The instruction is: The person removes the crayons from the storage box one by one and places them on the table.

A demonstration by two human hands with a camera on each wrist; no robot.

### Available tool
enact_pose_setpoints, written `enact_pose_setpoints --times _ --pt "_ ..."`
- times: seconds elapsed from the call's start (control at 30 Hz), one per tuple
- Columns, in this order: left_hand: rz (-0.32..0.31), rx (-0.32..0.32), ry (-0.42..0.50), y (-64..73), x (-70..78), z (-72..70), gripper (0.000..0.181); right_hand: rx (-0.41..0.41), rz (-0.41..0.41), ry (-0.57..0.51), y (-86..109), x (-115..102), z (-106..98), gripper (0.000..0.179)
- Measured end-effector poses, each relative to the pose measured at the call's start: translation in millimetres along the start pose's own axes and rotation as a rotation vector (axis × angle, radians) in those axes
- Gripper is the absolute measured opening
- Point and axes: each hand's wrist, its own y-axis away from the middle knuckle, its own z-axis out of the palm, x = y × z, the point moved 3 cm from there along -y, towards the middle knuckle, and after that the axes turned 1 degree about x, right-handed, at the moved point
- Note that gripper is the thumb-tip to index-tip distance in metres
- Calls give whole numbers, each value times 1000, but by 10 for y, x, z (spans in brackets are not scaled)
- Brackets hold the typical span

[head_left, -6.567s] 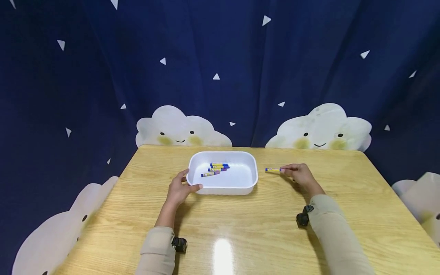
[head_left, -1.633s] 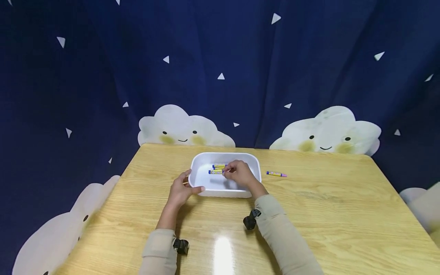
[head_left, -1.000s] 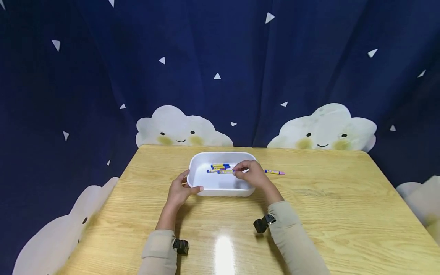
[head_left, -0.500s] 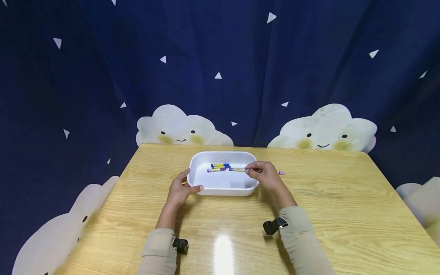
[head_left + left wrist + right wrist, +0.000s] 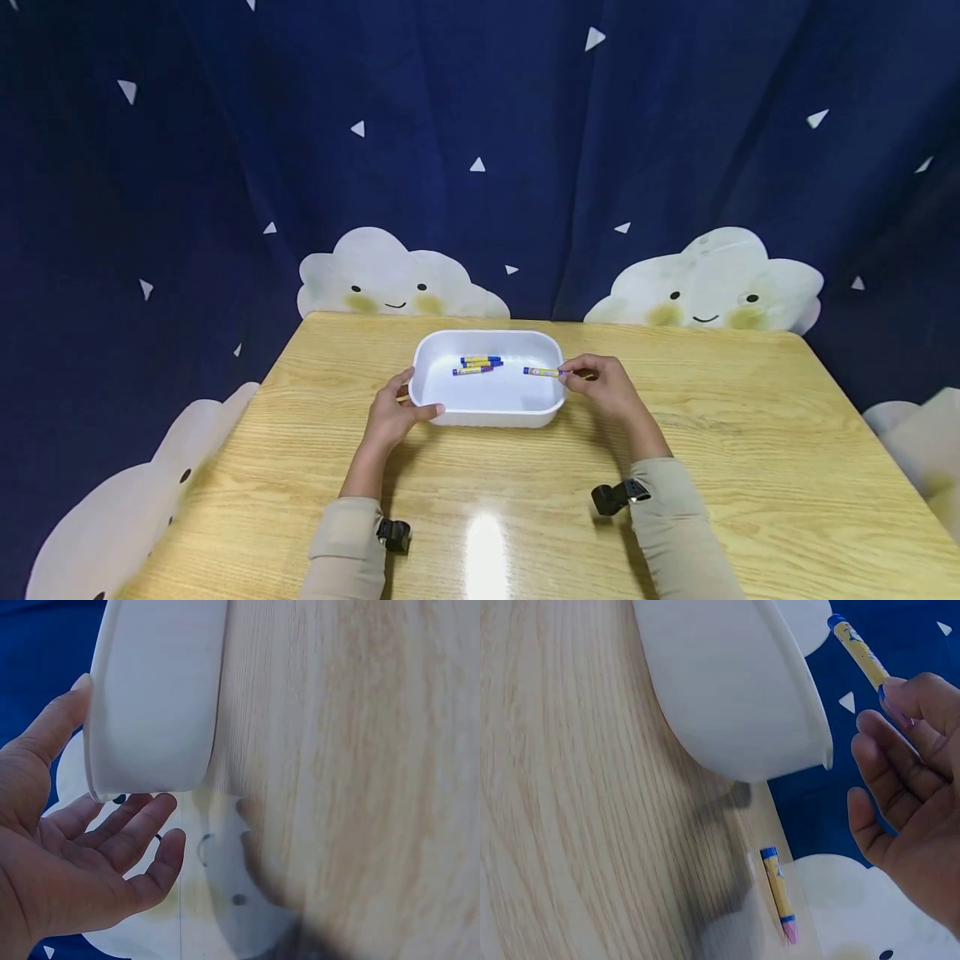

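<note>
A white plastic tub (image 5: 491, 418) stands on the table. My left hand (image 5: 388, 417) holds its left end, thumb on the rim and fingers against the outside, as the left wrist view also shows. Between thumb and fingertips, my right hand (image 5: 611, 390) pinches a crayon (image 5: 861, 656) with a yellow wrapper and blue bands, over the tub's right rim. Its blue end points left, toward the inside of the tub. Three more crayons (image 5: 472, 371) lie together on the tub floor. A pink-tipped crayon (image 5: 778, 889) rests on the table beside the tub, hidden behind my right hand in the head view.
The wooden table (image 5: 420, 500) reaches back to a dark blue curtain (image 5: 420, 167) printed with white triangles and smiling clouds. A black wrist camera (image 5: 393, 535) sits on the left sleeve, another camera (image 5: 611, 498) on the right.
My right hand has moved right with the pinched crayon, from the tub's middle to above its right rim. Earlier it left the pink-tipped crayon on the table. The left hand stays at the tub.
</note>
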Motion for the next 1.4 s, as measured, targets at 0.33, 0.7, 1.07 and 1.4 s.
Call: enact_pose_setpoints --times 0.33,0.7,1.07,1.4 --pt "-5 -2 -2 1 2 2 87 37 81 -40 95 281 -254 20" --pt "-8 -10 7 -4 7 -10 88 67 166 -90 218 611 -498 26" --pt "-14 -14 -4 -23 -8 -17 88 33 241 19 218 904 -650 28" --pt "-13 -16 4 -14 -21 -12 88 54 164 70 78 976 -523 18"
